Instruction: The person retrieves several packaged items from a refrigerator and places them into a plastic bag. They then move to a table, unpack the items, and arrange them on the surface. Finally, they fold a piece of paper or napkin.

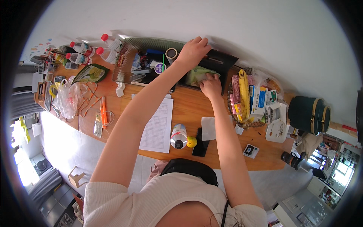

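Observation:
My left hand [195, 51], its fingers curled, is at the raised lid [222, 59] of a dark box near the wall; whether it grips the lid is hidden. My right hand [212, 85] reaches into that box, its fingers on a light green plastic packet [200, 74]. Whether the fingers pinch the packet cannot be told. Left of the box stands a ribbed clear organizer [120, 66] with a dark cylinder [171, 54], a purple-and-white tub [160, 68] and small items in it. Printed grid sheets [157, 124] lie on the wooden table [187, 105] below my left forearm.
A basket [249, 123] with a banana [244, 93] and medicine boxes [258, 99] stands at right, beside a dark green container [303, 113]. Near the front edge are a bottle [179, 136], a yellow fruit [192, 141] and a black phone [201, 144]. Plastic bottles [109, 55] and a plastic bag [68, 99] are at left.

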`<state>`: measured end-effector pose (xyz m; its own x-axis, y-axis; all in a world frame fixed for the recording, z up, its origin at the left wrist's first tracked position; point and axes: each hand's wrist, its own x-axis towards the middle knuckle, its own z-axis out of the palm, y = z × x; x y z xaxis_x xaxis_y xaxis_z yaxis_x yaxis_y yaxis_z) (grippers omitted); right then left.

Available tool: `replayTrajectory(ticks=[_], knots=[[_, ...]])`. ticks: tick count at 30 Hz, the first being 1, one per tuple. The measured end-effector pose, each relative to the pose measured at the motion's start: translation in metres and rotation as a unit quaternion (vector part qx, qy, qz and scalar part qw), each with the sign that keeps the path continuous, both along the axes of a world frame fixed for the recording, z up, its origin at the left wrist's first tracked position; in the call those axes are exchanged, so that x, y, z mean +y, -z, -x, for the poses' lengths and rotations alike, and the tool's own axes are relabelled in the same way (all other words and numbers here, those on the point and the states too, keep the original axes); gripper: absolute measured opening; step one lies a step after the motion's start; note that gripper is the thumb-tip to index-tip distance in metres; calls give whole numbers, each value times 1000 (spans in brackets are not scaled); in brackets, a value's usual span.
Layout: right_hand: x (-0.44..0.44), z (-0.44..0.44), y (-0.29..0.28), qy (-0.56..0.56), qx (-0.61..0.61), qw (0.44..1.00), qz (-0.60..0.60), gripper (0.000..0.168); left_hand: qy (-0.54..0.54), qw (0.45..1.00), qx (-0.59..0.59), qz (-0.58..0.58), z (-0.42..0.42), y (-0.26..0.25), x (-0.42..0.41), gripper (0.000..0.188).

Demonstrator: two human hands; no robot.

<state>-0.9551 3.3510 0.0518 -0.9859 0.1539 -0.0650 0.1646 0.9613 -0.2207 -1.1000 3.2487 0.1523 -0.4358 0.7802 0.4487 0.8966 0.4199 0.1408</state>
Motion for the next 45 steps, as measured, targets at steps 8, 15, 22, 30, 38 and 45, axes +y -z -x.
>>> replayTrajectory(ticks=[8, 15, 22, 30, 38, 45], knots=[[21, 9, 19, 43, -53, 986, 154, 25, -1, 1000, -23, -12, 2, 0, 7, 22], [26, 15, -3, 66, 19, 982, 176, 26, 9, 999, -30, -31, 0, 3, 0, 17], [24, 7, -19, 10, 99, 971, 218, 29, 10, 999, -32, -37, -1, 4, -4, 14], [14, -2, -27, -4, -5, 999, 38, 25, 24, 998, -46, -24, 0, 1, -5, 13], [20, -50, -120, 1, 126, 963, 237, 19, 64, 992, -103, -24, 3, 1, -10, 10], [-42, -111, -61, -106, -2, 956, 274, 24, 46, 994, -93, -40, 7, 3, -4, 11]])
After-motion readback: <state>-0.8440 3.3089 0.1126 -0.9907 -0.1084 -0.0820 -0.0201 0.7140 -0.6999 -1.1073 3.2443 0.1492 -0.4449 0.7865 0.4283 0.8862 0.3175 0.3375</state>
